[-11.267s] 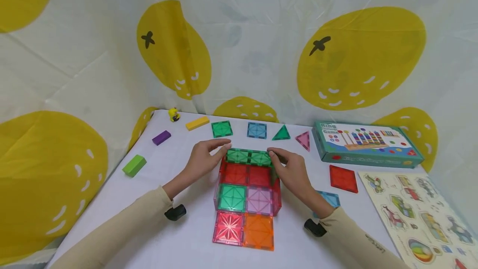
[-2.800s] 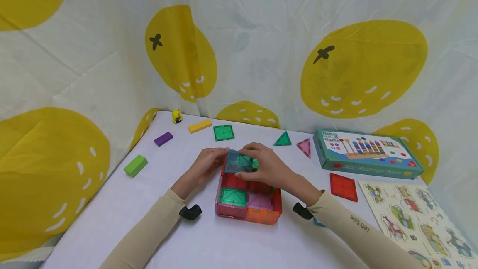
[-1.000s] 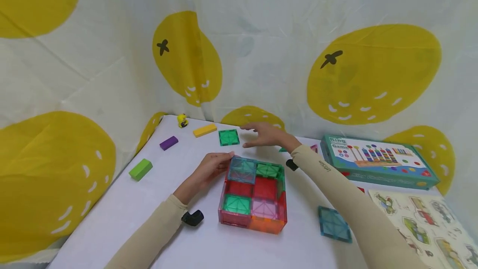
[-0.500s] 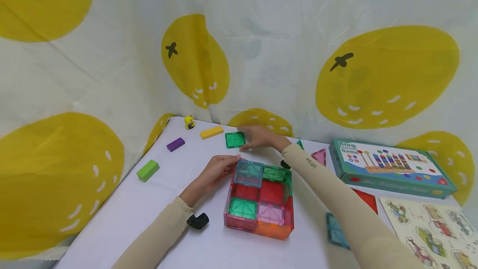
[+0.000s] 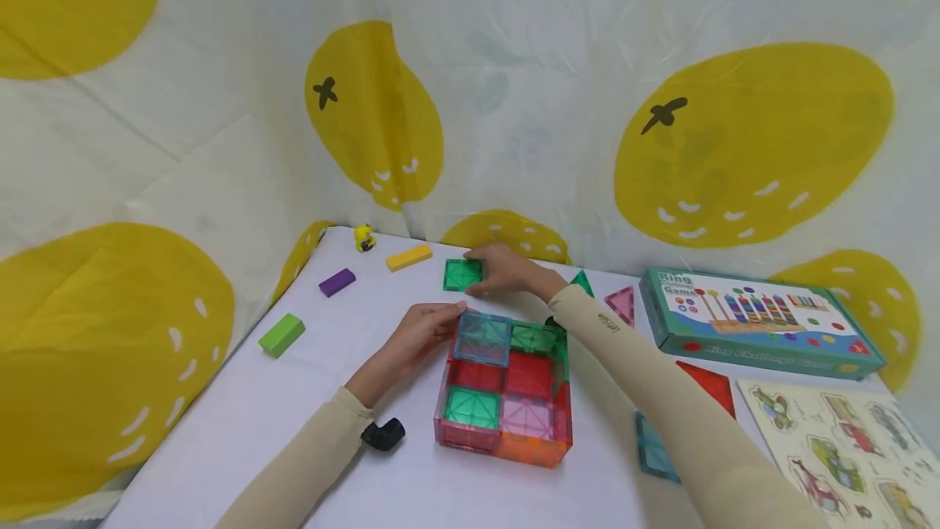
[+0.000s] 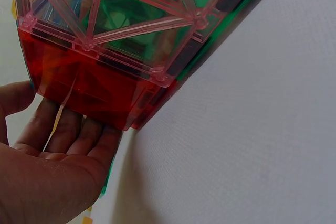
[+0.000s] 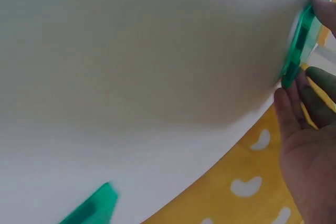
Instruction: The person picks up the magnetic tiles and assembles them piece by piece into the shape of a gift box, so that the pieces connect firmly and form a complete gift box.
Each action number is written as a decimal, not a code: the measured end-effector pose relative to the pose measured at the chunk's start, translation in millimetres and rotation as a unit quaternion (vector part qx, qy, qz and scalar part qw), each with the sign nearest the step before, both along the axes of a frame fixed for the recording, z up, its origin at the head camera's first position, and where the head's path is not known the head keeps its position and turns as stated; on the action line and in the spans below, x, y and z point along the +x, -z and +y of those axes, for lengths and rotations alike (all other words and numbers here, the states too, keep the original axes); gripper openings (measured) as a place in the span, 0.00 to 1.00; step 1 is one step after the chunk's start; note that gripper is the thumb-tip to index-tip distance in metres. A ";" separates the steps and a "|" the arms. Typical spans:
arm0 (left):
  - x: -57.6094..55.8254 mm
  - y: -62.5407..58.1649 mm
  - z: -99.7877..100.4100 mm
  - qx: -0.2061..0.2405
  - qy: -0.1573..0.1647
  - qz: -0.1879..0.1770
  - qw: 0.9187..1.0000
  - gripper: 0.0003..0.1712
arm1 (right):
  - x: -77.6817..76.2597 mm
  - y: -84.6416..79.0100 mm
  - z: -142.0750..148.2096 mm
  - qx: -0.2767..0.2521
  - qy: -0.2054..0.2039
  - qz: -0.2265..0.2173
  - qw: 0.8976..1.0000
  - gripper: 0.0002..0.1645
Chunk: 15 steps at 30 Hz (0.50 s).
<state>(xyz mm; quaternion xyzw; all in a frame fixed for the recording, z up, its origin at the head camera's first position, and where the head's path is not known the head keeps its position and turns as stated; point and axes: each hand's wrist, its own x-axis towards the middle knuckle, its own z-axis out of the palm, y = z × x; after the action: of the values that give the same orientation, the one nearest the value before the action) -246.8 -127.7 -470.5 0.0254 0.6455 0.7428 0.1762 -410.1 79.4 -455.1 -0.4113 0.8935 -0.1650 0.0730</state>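
Note:
An open-topped box of see-through magnetic tiles [image 5: 532, 451] stands mid-table, with red, green, pink and orange squares in it. A blue magnetic tile [image 5: 482, 340] lies flat across its back left corner. My left hand [image 5: 413, 341] holds that corner; the left wrist view shows thumb and fingers against a red wall tile [image 6: 79, 77]. Beyond the box, my right hand [image 5: 508, 271] pinches a loose green square magnetic tile [image 5: 461, 275] by opposite edges. In the right wrist view, that green tile [image 7: 302, 40] sits between thumb and fingers.
Purple [image 5: 337, 282], lime [image 5: 282, 335] and yellow [image 5: 409, 257] blocks and a small yellow figure [image 5: 363, 238] lie left. Right are green [image 5: 583, 283] and pink [image 5: 621, 304] triangles, red [image 5: 707, 386] and blue [image 5: 656, 449] tiles, a game box [image 5: 764, 325] and a puzzle board [image 5: 837, 447].
A blue tile moved from the back row onto the box, whose front tiles now stand upright. My right hand has since reached back and taken hold of the green square tile.

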 end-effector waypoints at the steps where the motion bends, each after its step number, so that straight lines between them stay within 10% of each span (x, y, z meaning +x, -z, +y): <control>1: -0.3 0.0 0.3 0.001 -0.003 -0.001 1.000 0.25 | 1.5 -0.1 3.5 0.001 0.003 0.003 1.000 0.45; 15: 0.8 1.1 -1.3 -0.024 -0.017 -0.003 1.000 0.26 | 37.1 -12.4 67.0 -0.058 0.064 -0.009 0.996 0.44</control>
<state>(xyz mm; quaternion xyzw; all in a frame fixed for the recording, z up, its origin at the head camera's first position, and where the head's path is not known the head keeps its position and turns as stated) -246.0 -129.0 -471.6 0.0075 0.6631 0.7298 0.1662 -373.0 146.5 -442.7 -0.3557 0.9061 -0.2243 0.0466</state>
